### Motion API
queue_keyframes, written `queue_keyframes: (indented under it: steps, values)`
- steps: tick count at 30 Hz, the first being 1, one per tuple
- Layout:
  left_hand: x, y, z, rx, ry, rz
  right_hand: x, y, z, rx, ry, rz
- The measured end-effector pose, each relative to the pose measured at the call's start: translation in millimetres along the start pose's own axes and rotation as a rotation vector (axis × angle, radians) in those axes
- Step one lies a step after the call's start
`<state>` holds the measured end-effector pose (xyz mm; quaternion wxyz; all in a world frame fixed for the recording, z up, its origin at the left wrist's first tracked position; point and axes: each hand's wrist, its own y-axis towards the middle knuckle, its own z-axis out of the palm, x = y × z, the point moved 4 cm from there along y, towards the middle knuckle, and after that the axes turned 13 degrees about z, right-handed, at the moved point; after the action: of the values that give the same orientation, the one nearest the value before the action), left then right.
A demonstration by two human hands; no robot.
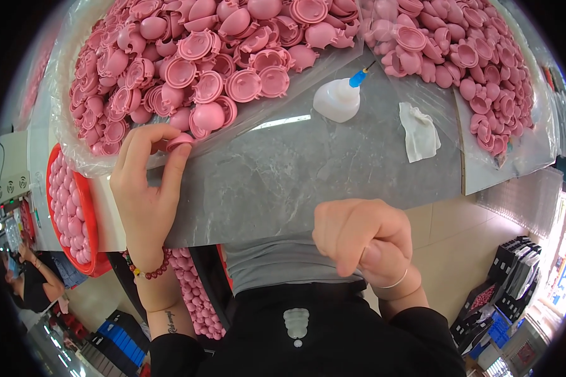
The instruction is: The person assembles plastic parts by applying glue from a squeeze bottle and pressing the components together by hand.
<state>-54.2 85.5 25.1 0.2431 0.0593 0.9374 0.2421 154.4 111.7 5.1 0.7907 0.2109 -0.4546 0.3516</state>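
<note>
At the near edge of the large pile of pink plastic half-shells, my left hand pinches one pink shell piece between thumb and fingers. The pile lies on clear plastic sheeting, and its pieces are round cups, some with small ear-like tabs. Over the table's front edge, close to my body, my right hand is closed in a fist. Whatever it may hold is hidden by the curled fingers. A white squeeze bottle with a blue needle tip stands on the grey tabletop beyond both hands.
A second pile of pink pieces lies at the right on plastic sheeting. Near the bottle is a crumpled white cloth. A red basket of pink balls stands left; more fill a container below the table. Another person is at far left.
</note>
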Motion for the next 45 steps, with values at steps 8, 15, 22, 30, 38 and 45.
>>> queue_keyframes:
  steps: [8,15,22,30,38,45]
  values:
    - [1.3,-1.3,0.1,0.004,-0.007,-0.03,-13.2,-1.7,14.0,0.17,0.495,0.313]
    - [1.8,-1.4,0.9,0.007,-0.008,-0.037,-15.4,-3.9,23.9,0.234,0.641,0.38]
    - [-0.3,-3.2,-2.6,-0.057,0.058,0.002,-15.8,-4.7,27.0,0.298,0.68,0.38]
    - [-63.7,-16.8,-6.0,-0.059,-0.436,0.313,-24.8,-2.2,25.0,0.346,0.653,0.391]
    - [-91.0,-31.2,12.0,-0.272,-0.66,0.365,0.9,-6.6,20.3,-0.092,-0.625,-0.485]
    - [-88.0,-31.6,13.4,-0.212,-0.701,0.322,5.0,-7.8,19.5,-0.129,-0.697,-0.574]
